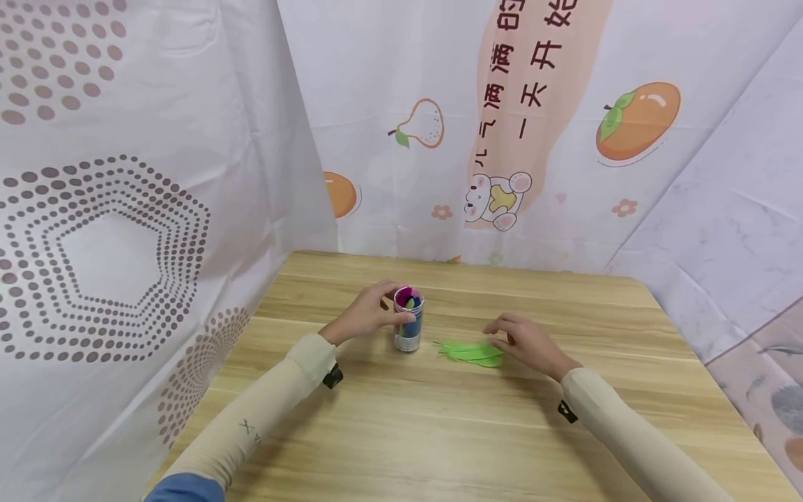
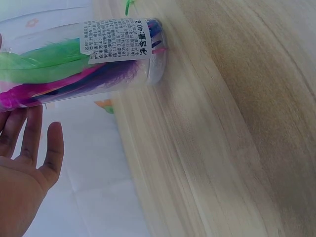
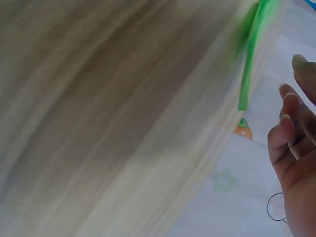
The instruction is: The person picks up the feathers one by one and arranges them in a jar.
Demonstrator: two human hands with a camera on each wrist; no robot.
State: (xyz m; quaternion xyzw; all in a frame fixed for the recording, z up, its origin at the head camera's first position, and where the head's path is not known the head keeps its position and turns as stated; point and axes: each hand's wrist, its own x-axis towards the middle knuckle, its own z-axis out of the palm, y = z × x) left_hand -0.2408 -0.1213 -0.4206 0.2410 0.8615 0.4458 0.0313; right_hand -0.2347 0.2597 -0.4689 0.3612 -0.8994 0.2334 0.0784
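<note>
A clear plastic jar (image 1: 408, 340) stands upright on the table, packed with colourful feathers (image 1: 406, 298) in magenta, green and blue. My left hand (image 1: 364, 316) holds it from the left, thumb across the front and fingers behind. In the left wrist view, a white printed label (image 2: 118, 43) wraps the jar near its base, and some fingers sit past the frame edge. To the right of the jar, bright green feathers (image 1: 470, 353) lie flat on the wood. Just over their right end hovers my right hand (image 1: 530, 345), fingers loosely bent and holding nothing.
The wood-grain table (image 1: 401, 425) has a rounded far right corner. Behind it hangs a white printed curtain (image 1: 389, 188) with fruit pictures and writing, and a dotted curtain (image 1: 238, 174) closes in the left side. Another pale sheet (image 1: 721, 230) hangs along the right.
</note>
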